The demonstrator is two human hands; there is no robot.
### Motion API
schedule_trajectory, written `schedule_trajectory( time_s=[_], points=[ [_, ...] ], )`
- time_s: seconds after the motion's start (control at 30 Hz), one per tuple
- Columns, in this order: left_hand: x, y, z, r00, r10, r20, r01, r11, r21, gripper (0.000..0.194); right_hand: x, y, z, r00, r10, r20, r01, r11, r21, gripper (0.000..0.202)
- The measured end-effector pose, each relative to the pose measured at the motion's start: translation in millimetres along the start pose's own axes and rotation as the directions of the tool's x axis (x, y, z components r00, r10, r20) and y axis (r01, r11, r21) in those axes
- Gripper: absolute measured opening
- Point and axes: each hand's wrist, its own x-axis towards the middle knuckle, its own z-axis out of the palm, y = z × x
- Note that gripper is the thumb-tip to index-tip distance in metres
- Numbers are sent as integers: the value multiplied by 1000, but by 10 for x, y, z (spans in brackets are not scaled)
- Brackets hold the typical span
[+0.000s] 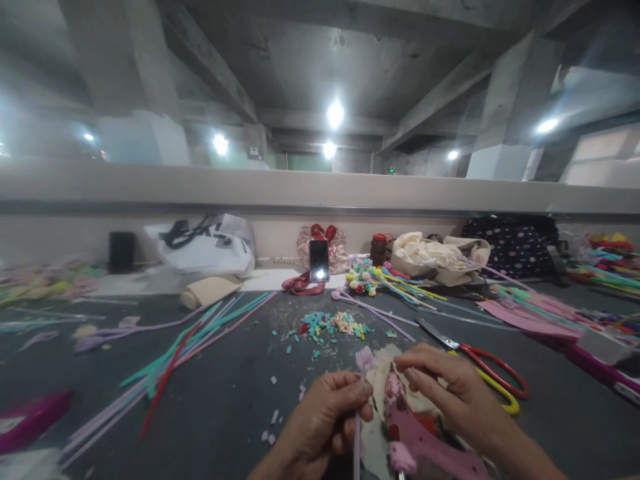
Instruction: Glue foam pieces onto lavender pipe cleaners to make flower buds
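Note:
My left hand [327,417] pinches the upper stem of a lilac pipe-cleaner flower [365,360]; its pale head sticks up above my fingertips and the stem hangs below. Close to its right, my right hand [445,387] is held over the nozzle end of a pink glue gun [417,433], thumb and fingers apart, with nothing visible between them. The glue gun rests on a crumpled, pale, glue-stained sheet [375,437]. Part of the gun's body is hidden by my right hand and forearm.
Small coloured foam-like bits [325,327] lie in a heap ahead. Scissors [465,347] with red and yellow handles lie to the right. Loose coloured stems [180,353] spread over the left side. A phone [319,260] stands at the back beside bags and a brown jar [379,250].

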Motion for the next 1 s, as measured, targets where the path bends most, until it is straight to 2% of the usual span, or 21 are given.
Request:
schedule_trajectory(
  time_s=[0.2, 0.37, 0.57, 0.8, 1.0],
  points=[
    [34, 7, -75, 998, -13, 59, 14, 1000, -21, 24, -13, -59, 113, 999, -12, 41, 14, 998, -57, 17],
    [44, 40, -83, 1000, 21, 4, -20, 998, -66, 23, 3, -89, 161, 997, -33, 74, 36, 999, -35, 17],
    [27, 99, -122, 998, 39, -51, -41, 998, -39, 23, -2, -98, 197, 995, -59, 79, 64, 996, -63, 16],
    [-129, 289, -230, 993, 106, -51, -106, 994, 11, 20, -20, -17, 259, 989, -93, 111, 103, 991, -88, 17],
    [-267, 431, -397, 994, 64, -92, -66, 997, -26, 18, -10, -9, 293, 989, -65, 136, 82, 988, -127, 18]
  ],
)
